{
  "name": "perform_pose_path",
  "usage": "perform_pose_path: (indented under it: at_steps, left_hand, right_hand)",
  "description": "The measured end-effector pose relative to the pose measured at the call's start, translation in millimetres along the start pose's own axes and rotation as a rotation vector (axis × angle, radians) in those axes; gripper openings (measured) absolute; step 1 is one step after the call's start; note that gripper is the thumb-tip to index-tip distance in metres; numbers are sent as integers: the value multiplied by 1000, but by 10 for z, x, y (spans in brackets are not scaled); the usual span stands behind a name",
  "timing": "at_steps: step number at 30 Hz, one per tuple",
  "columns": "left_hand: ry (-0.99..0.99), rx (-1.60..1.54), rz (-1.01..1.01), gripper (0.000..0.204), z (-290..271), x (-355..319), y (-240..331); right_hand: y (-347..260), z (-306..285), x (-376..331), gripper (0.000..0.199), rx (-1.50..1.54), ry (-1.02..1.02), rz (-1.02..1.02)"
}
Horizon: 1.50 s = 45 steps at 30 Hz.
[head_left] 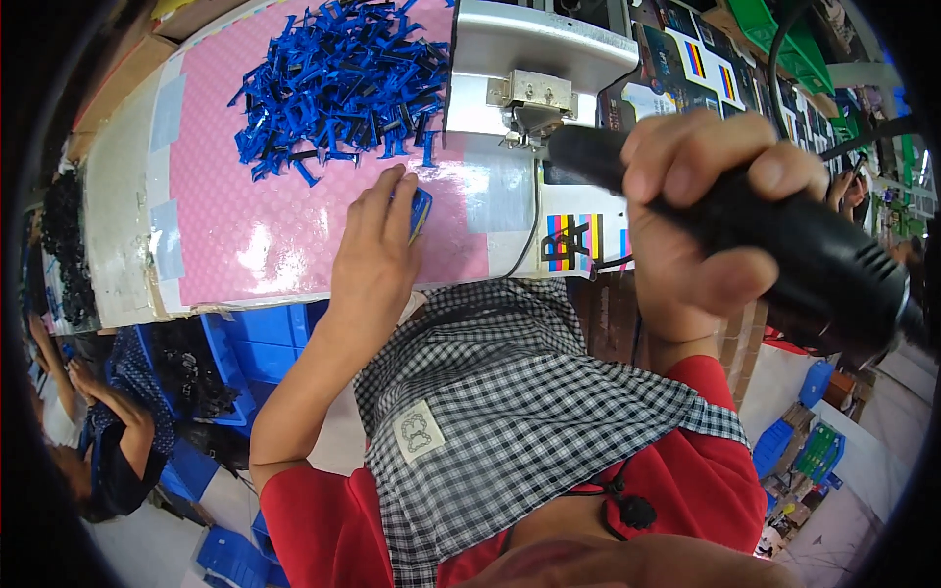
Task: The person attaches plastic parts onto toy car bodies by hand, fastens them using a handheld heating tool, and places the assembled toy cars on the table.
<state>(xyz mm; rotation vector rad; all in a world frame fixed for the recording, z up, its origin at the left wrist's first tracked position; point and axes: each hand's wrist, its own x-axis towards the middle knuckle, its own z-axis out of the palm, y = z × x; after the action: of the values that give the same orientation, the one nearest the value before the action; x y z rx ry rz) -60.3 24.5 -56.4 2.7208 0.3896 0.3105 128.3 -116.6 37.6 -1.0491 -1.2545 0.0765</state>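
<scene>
My right hand (711, 201) is wrapped round a black electric screwdriver (814, 240), raised over the table's right side. Its narrower nose points left, close to a metal screw feeder (539, 93); its bit cannot be made out. On the pink mat (265, 230), my left hand (377, 235) has its fingers together over a small blue part (420, 211). Most of that part is hidden beneath the fingers; a blue edge shows at their right side. Just beyond the left hand lies a heap of blue plastic pieces (343, 83) with some black bits among them.
A cable (534, 220) runs down beside the feeder to the table's front edge. Printed cards with colour stripes (573, 240) lie at the right. Blue crates (265, 343) stand below the table at left, near another person (123, 421). Green bins (774, 44) are at the far right.
</scene>
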Motion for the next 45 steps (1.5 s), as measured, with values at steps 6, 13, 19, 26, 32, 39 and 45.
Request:
perform_pose_path:
  at_steps: [6, 13, 19, 26, 32, 39, 45]
  left_hand:
    - [-202, -2214, -745, 48, 9, -48, -54]
    - [-261, -2151, -640, 49, 375, -32, 192]
    - [-179, -2237, -667, 51, 445, -52, 200]
    - [-170, -2225, -654, 51, 435, -46, 210]
    - [-192, -2245, -649, 51, 440, -39, 196]
    - [-205, -2217, -651, 51, 412, -23, 203]
    - [-213, -2210, -668, 51, 390, -18, 214]
  right_hand:
    - [378, -45, 171, 35, 202, 80, -22]
    - [321, 167, 114, 38, 249, 109, 181]
    - [198, 407, -81, 44, 183, 49, 258]
    - [330, 558, -143, 41, 76, 28, 255]
    - [381, 566, -174, 41, 66, 32, 259]
    - [448, 499, -224, 41, 187, 94, 230]
    - [378, 505, -214, 44, 130, 65, 303]
